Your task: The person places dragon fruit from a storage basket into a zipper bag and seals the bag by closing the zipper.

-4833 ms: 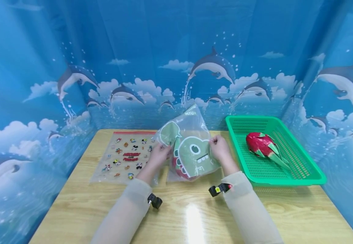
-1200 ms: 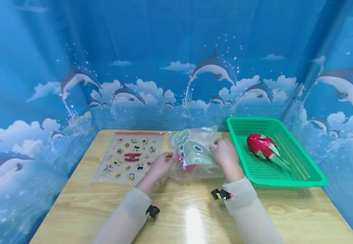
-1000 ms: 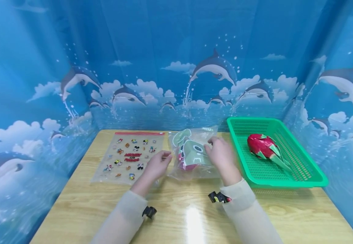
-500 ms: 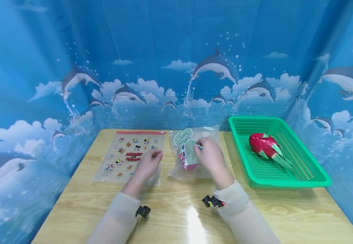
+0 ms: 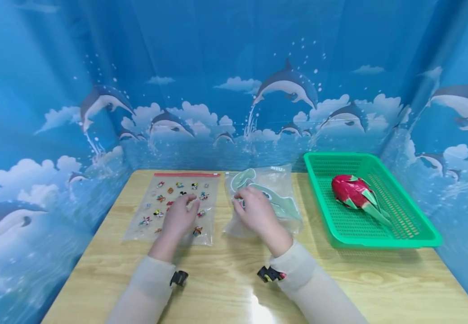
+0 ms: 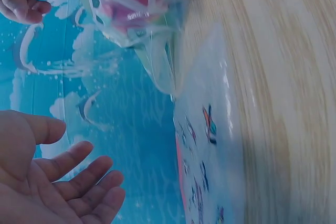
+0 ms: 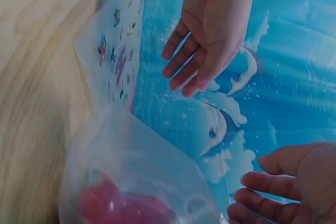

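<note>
My left hand (image 5: 179, 218) hovers over a flat clear zip bag (image 5: 140, 229) printed with small cartoon figures and a red top strip. Its fingers are loosely bent and hold nothing. In front of the bag with a green dinosaur print (image 5: 288, 207) is my right hand (image 5: 256, 209), fingers relaxed, with nothing in them. The right wrist view shows that hand (image 7: 289, 182) apart from the bag. Through the film a red, dragon-fruit-like thing (image 7: 123, 205) shows inside the dinosaur bag; in the head view my right hand hides it.
At the right of the wooden table (image 5: 217, 279) stands a green perforated basket (image 5: 379, 243) with a red dragon fruit with green leaf tips (image 5: 353, 191) in it. A blue dolphin-print curtain (image 5: 225, 58) surrounds the back and sides.
Both hands held the dinosaur bag raised at first. It was laid on the table and let go. Both hands have since moved left, the left one over the cartoon bag.
</note>
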Motion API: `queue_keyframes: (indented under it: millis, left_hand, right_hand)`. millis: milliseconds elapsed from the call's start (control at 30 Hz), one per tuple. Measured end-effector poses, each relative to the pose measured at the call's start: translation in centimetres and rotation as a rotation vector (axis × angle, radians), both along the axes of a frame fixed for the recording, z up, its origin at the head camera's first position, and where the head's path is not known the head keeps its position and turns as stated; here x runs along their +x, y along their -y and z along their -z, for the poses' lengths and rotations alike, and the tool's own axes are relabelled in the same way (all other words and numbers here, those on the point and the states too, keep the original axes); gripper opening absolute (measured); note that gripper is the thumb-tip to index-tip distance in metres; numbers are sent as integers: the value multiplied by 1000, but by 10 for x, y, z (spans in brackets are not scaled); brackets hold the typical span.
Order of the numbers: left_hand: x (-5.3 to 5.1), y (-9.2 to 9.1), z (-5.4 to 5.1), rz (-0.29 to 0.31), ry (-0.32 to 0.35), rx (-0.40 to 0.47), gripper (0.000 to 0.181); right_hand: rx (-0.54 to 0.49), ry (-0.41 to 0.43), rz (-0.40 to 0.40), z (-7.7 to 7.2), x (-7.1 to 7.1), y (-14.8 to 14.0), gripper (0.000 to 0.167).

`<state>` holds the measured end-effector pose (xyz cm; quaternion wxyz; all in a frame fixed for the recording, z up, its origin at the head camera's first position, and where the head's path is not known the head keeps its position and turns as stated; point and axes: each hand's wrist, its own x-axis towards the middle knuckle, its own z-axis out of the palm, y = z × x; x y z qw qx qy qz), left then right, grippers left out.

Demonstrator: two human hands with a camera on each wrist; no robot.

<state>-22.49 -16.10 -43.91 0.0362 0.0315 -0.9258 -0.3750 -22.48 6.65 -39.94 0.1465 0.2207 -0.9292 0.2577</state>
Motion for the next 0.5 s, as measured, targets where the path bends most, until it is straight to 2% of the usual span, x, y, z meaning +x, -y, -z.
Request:
queue_keyframes:
  millis: [167, 333, 500]
  left_hand:
    - [-2, 14, 2, -38, -16, -20, 45]
    - [-5, 29, 6, -97, -6, -27, 46]
    - [-9, 49, 15, -176, 36, -28, 47]
  right_hand:
    - [11, 28, -47, 5, 0, 13, 16]
    - [16, 69, -86, 15, 0, 26, 16]
    - [44, 136, -101, 27, -2, 38, 18]
